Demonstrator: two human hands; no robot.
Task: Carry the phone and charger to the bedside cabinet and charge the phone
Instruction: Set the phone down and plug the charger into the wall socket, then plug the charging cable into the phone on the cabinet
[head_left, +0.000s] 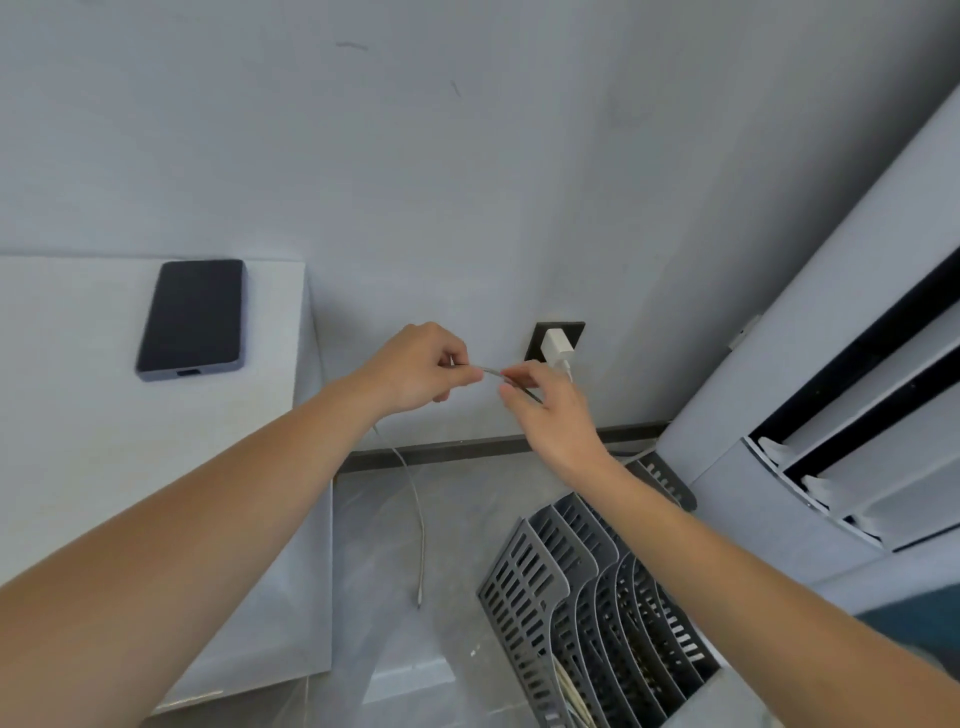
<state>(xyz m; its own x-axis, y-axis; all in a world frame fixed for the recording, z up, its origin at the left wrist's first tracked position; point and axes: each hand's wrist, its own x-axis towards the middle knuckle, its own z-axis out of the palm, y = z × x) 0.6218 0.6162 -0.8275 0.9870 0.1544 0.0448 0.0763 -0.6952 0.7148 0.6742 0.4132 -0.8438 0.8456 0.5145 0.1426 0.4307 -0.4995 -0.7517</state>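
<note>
While our left hand (415, 371) pinches the thin grey-white charging cable (415, 512) between thumb and forefinger, our right hand (545, 405) pinches the same cable just beside it, its other fingers loosely spread. A short taut stretch of the cable runs between our two hands, in front of the pale grey wall (467, 182). The small white charger block (557, 347) sits plugged into the black square wall socket (540, 338), just above our right hand. From under our left wrist the cable hangs down, its free end dangling near the grey floor (447, 545). The dark rectangular phone (193, 319) lies flat, screen up, on the white bedside cabinet top (78, 415), well apart from both hands. A grey slotted plastic file rack (587, 597) stands on the floor below our right forearm.
</note>
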